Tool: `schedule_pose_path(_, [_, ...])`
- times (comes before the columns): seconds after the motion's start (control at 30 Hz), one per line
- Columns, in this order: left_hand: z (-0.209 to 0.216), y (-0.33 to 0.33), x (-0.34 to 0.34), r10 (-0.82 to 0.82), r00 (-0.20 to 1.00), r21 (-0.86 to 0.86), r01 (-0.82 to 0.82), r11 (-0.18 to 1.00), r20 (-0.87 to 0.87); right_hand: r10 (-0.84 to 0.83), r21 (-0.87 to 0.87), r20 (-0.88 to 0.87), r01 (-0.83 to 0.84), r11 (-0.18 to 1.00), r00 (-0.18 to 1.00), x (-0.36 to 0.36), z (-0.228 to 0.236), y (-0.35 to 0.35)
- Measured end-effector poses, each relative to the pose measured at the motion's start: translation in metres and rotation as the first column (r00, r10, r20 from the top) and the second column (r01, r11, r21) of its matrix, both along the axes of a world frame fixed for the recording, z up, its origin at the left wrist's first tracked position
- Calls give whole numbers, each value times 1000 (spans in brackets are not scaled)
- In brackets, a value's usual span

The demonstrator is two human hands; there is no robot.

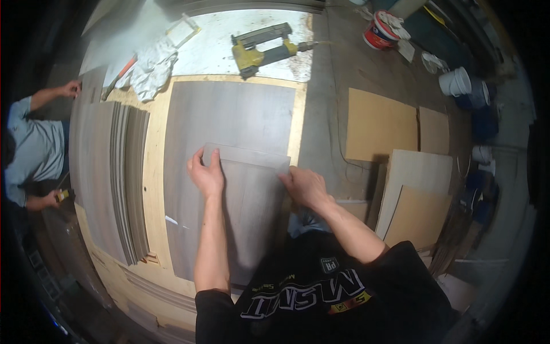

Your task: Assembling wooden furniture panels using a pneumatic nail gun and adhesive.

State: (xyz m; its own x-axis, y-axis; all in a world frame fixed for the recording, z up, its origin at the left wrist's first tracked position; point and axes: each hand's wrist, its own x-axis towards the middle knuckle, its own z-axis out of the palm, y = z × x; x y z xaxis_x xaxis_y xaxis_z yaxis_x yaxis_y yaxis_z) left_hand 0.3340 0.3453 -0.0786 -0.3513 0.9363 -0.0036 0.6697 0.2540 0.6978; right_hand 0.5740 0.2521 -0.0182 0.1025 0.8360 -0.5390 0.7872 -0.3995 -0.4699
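A narrow grey wood-grain board (pixel 252 156) is held between my two hands, crossways above a larger grey wood-grain panel (pixel 232 112) that lies flat on the bench. At its left end, my left hand (pixel 207 173) grips with the thumb on the near side. The fingers of my right hand (pixel 306 186) are closed at its right end. Below the narrow board the panel darkens, and I cannot tell how far the held piece reaches there. A small white mark (pixel 171 220) shows by the panel's left edge.
Left stands a stack of grey panels (pixel 109 178). Beyond the panel lie a yellow-and-black nail gun (pixel 266 50) with a hose, a white cloth (pixel 152 69) and an orange-handled tool (pixel 127 67). Far left, another person (pixel 40 143) holds something yellow. Boards (pixel 415 189) and buckets (pixel 455 82) stand right.
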Motion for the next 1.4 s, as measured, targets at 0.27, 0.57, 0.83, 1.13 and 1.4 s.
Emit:
schedule_pose_path(0.27, [1,26,28,-37,996,-27,35,999,-76,22,115,-68,-14,993,997,43,-6,25])
schedule_pose_path(0.57, [56,7,114,-773,561,-158,769,619,-298,19,121,-234,9,993,972,63,-19,33])
schedule_pose_path(0.83, [48,-12,150,-771,578,-282,718,637,-268,214,77,-423,-201,977,880,99,-28,68])
schedule_pose_path(1.13, [29,-14,150,-720,590,-218,698,682,-366,302,682,-286,-28,731,909,139,-16,231])
schedule_pose_path(1.4, [19,-19,152,-705,611,-150,708,690,-359,463,708,15,-337,621,886,91,-56,326])
